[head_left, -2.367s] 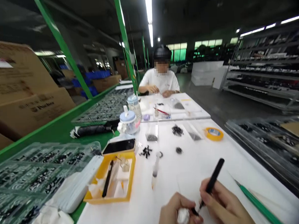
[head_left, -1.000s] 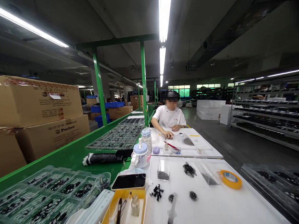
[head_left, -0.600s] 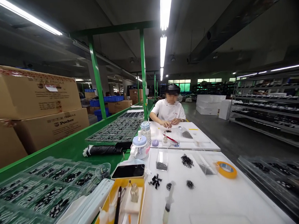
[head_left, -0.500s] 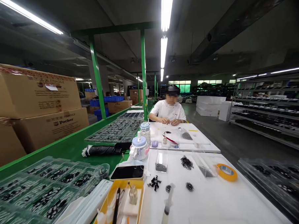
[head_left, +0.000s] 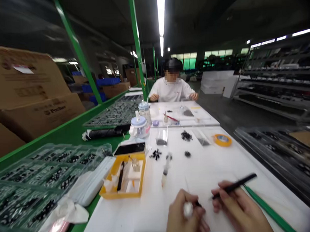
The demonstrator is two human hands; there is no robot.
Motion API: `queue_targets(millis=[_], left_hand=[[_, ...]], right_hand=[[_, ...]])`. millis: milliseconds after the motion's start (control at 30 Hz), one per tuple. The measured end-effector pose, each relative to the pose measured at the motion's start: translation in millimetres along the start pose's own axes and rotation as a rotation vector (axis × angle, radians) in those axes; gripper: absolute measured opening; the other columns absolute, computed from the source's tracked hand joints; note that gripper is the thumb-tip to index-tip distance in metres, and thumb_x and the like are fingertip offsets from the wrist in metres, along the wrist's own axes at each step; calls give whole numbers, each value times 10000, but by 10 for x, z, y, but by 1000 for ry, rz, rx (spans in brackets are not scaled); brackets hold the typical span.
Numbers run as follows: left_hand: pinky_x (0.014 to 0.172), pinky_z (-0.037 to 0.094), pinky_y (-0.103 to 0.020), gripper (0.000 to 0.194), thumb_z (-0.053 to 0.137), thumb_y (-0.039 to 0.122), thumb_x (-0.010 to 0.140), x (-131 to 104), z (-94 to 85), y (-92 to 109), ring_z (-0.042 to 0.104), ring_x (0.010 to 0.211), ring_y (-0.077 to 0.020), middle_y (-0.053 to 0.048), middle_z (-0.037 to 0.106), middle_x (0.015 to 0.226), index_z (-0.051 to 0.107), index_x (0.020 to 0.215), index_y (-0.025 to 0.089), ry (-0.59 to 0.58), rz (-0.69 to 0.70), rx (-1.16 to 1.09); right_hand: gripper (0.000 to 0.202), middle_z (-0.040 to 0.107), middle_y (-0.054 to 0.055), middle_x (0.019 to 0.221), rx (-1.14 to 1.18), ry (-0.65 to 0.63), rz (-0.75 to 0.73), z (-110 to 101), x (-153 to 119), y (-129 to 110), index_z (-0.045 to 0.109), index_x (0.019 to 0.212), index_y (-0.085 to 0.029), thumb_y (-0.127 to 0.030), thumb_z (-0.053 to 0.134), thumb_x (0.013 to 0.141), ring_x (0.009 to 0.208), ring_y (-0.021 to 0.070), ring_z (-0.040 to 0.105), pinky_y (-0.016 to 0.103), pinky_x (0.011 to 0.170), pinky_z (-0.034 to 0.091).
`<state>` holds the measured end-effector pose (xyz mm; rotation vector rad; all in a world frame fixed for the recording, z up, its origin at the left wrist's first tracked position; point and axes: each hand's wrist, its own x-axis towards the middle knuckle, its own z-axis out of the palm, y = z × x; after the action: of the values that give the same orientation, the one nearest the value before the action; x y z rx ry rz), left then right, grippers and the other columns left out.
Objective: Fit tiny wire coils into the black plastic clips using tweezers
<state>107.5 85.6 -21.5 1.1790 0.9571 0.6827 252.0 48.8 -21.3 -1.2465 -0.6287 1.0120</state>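
Low in the head view, my left hand (head_left: 186,215) has its fingers closed around a small whitish object (head_left: 188,209), with a tiny dark piece at the fingertips. Facing it, my right hand (head_left: 237,208) grips a slim black pen-like tool (head_left: 236,185), its tip pointing left toward the left hand. A small gap separates the two hands. A syringe (head_left: 166,171) lies on the white table (head_left: 154,210) beyond my left hand. Small heaps of black parts (head_left: 186,135) sit farther back. Beside my right hand lies a green strip-like tool (head_left: 268,206).
A yellow tray (head_left: 141,178) holding bottles and a dark tool stands left, by a phone (head_left: 130,148). Yellow tape (head_left: 222,140) lies at the right. Compartment trays (head_left: 51,168), a drink bottle (head_left: 138,127) and cartons (head_left: 27,80) are leftward. A person (head_left: 172,84) sits opposite.
The view has tilted down, and both my hands now show, holding things. The yellow tray is now seen whole. Across the table, the person's hands have moved apart.
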Motion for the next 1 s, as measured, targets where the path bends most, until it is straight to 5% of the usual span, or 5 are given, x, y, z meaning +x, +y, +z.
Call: queue_targets(millis=[533,1000], left_hand=[[415,439,-179,121,558,231,879,-31,32,126,523,400,-56,75,574,565,554,934,123,-48,22,-58],[424,437,-186,147,545,256,886,-5,47,45,515,416,-57,69,566,588,547,957,128,-63,1,-58]], right_hand=[[364,629,81,904,-123,-173,6,-22,-41,-135,474,968,-149,-414,638,779,676,121,613,251,664,522],[379,641,94,917,-132,-138,-16,-20,-22,-72,496,943,-148,-435,657,755,657,128,613,262,654,533]])
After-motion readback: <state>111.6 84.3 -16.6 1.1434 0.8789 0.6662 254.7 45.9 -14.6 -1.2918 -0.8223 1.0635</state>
